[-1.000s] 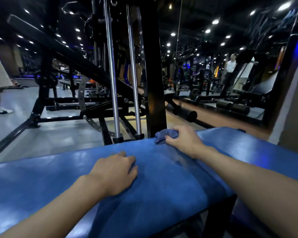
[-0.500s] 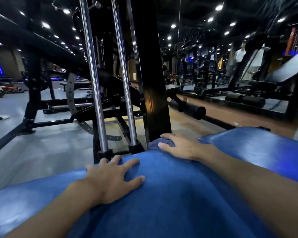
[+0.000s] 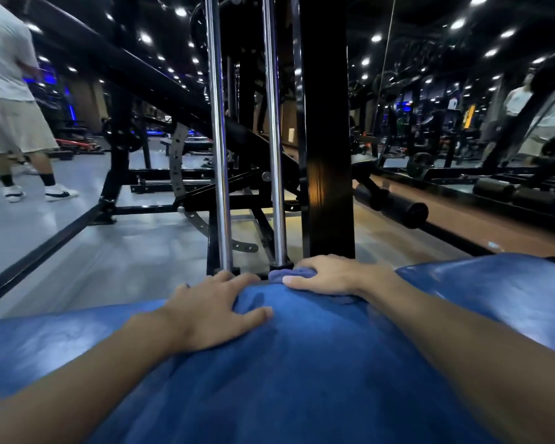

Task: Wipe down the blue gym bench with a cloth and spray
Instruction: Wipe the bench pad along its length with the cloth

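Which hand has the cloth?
The right hand: it grips the bunched cloth at the bench's far edge. The left hand lies spread on the bench, holding nothing.

floor (image 3: pixel 77 251): glossy grey | black machine post (image 3: pixel 327 155), chrome rods (image 3: pixel 217 155) | ceiling spotlights (image 3: pixel 377 37) | person (image 3: pixel 10 107) standing far left

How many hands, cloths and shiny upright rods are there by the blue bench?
Hands: 2, left hand and right hand
Cloths: 1, the cloth under the right hand
Rods: 2, chrome rods
Total: 5
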